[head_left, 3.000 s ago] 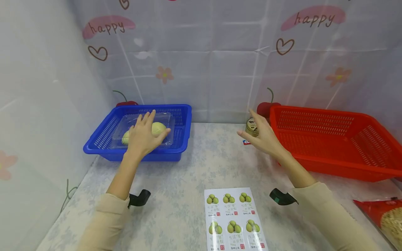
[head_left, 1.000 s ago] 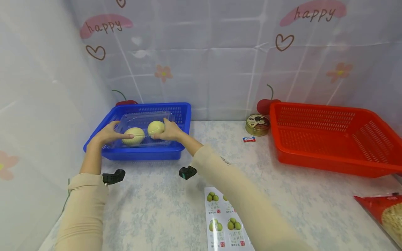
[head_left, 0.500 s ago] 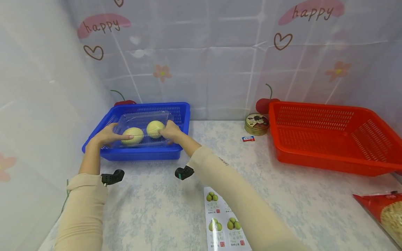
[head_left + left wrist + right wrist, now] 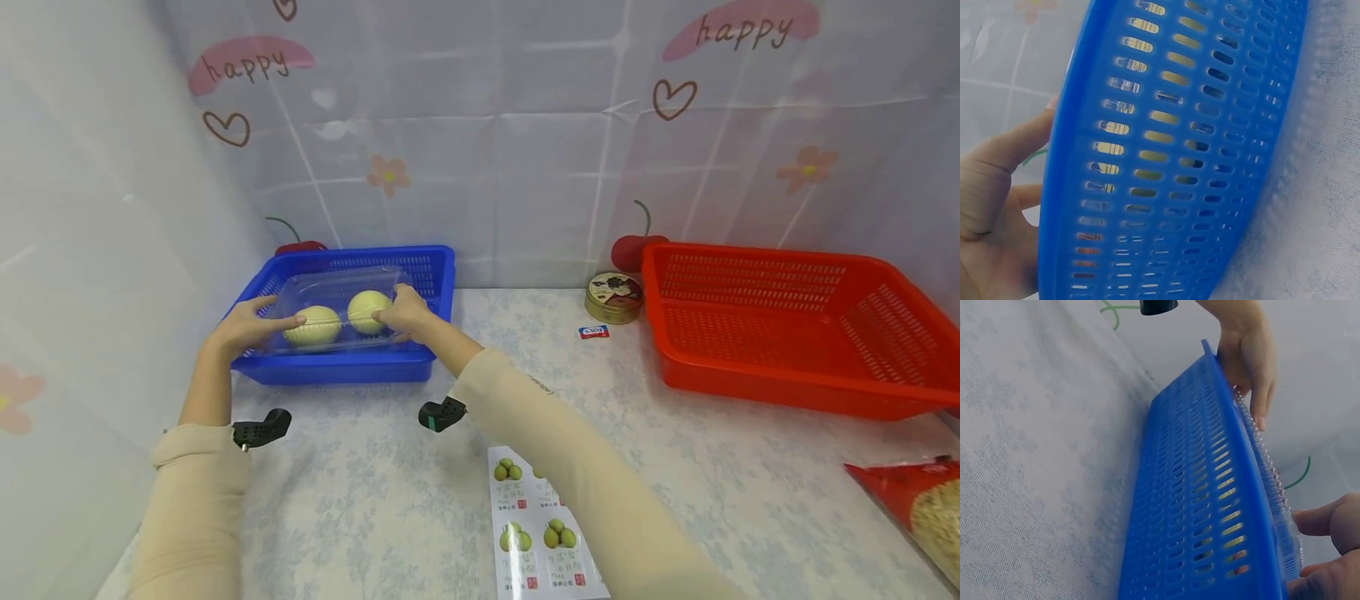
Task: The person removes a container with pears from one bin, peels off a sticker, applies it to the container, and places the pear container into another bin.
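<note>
Two partly curled grips: I see left hand [image 4: 250, 327] and right hand [image 4: 409, 315] pinching the clear clamshell box [image 4: 330, 292]; blue basket [image 4: 360, 369] surrounds it; red basket [image 4: 787, 392] stands apart.

Looking like a small curtained-off booth around a desk [image 4: 360, 492]. Hanging at twelve o'clock a thin, creased, pale curtain [image 4: 495, 208] printed with "happy", hearts, flowers and cherries, and at nine o'clock a flower-printed side sheet [image 4: 82, 250]. Showing on the desk a pale, blue-flecked, woven-looking surface. Holding everyday plastic wares: a blue basket [image 4: 375, 372] nearer in at nine, a red basket [image 4: 787, 392] at three. Leaving unclear whether belonging to a home or a studio.
</note>
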`<state>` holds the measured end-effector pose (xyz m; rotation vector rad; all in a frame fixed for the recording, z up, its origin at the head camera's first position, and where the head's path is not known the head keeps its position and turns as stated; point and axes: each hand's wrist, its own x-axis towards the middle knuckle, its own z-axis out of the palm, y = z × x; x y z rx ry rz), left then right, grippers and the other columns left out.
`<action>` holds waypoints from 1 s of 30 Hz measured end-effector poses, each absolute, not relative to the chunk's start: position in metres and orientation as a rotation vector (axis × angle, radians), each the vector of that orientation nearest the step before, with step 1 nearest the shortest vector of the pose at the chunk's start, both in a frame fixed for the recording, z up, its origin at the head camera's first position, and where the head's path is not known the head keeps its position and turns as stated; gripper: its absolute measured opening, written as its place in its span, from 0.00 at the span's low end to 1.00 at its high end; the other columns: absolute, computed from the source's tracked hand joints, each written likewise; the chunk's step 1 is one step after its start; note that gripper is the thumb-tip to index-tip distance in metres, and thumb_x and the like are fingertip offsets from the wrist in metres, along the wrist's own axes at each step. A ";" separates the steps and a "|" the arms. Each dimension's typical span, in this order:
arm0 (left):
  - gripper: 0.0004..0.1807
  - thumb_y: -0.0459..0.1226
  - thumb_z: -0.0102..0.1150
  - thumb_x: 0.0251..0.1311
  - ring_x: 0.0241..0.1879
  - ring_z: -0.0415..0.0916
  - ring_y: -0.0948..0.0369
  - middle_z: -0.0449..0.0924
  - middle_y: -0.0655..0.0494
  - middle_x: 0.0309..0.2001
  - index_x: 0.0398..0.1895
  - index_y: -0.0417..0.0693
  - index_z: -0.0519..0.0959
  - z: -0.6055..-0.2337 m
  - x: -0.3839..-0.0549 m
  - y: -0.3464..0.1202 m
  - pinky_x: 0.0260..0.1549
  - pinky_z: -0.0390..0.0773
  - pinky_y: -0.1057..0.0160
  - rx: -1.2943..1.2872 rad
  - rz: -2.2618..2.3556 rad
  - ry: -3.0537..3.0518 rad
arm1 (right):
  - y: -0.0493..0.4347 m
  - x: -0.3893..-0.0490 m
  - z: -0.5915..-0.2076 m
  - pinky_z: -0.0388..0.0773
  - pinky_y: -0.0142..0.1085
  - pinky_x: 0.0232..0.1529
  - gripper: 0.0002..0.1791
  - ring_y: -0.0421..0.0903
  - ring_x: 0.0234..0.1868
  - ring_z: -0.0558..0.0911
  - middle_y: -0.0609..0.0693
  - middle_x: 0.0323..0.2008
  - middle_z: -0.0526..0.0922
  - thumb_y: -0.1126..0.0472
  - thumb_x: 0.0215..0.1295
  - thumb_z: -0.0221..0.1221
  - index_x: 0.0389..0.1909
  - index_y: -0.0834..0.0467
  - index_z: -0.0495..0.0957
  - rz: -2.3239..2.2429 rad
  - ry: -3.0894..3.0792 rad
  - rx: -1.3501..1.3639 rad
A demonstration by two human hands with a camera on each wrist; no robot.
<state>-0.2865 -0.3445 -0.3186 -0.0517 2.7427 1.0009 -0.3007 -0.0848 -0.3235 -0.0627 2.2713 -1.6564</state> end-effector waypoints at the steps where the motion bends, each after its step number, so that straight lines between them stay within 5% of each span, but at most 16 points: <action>1: 0.55 0.57 0.56 0.58 0.52 0.70 0.33 0.38 0.24 0.69 0.73 0.35 0.38 -0.318 -0.285 -0.345 0.52 0.71 0.41 -0.058 1.016 2.758 | -0.085 -0.300 -0.322 0.80 0.44 0.44 0.38 0.57 0.59 0.73 0.58 0.68 0.61 0.65 0.63 0.59 0.72 0.57 0.52 -1.671 2.265 -0.060; 4: 0.55 0.57 0.58 0.57 0.54 0.66 0.35 0.40 0.26 0.70 0.73 0.35 0.40 -0.315 -0.282 -0.345 0.53 0.68 0.41 -0.058 1.068 2.825 | -0.085 -0.298 -0.319 0.81 0.43 0.42 0.39 0.57 0.58 0.73 0.57 0.68 0.60 0.66 0.62 0.60 0.72 0.56 0.53 -1.702 2.262 -0.060; 9: 0.54 0.56 0.59 0.57 0.67 0.45 0.31 0.39 0.27 0.70 0.74 0.38 0.40 -0.306 -0.277 -0.344 0.59 0.55 0.33 -0.045 1.168 2.866 | -0.081 -0.294 -0.311 0.82 0.40 0.39 0.39 0.56 0.57 0.74 0.56 0.69 0.59 0.65 0.62 0.61 0.71 0.56 0.54 -1.716 2.286 -0.102; 17: 0.52 0.55 0.59 0.57 0.63 0.55 0.31 0.54 0.22 0.64 0.74 0.43 0.43 -0.287 -0.266 -0.337 0.55 0.60 0.32 -0.032 1.237 2.918 | -0.066 -0.290 -0.291 0.82 0.41 0.40 0.40 0.58 0.49 0.79 0.55 0.71 0.55 0.63 0.62 0.61 0.72 0.55 0.53 -1.731 2.278 -0.198; 26: 0.52 0.55 0.61 0.55 0.65 0.50 0.32 0.48 0.25 0.68 0.75 0.48 0.43 -0.270 -0.257 -0.322 0.55 0.59 0.31 -0.030 1.301 2.964 | -0.047 -0.283 -0.274 0.82 0.42 0.40 0.41 0.58 0.47 0.81 0.54 0.72 0.52 0.62 0.62 0.61 0.73 0.54 0.51 -1.746 2.270 -0.253; 30: 0.52 0.56 0.62 0.54 0.67 0.49 0.35 0.46 0.28 0.70 0.75 0.49 0.45 -0.263 -0.254 -0.312 0.55 0.58 0.31 -0.018 1.312 3.005 | -0.036 -0.281 -0.268 0.82 0.41 0.41 0.41 0.57 0.50 0.79 0.59 0.67 0.60 0.62 0.62 0.61 0.73 0.54 0.51 -1.766 2.260 -0.279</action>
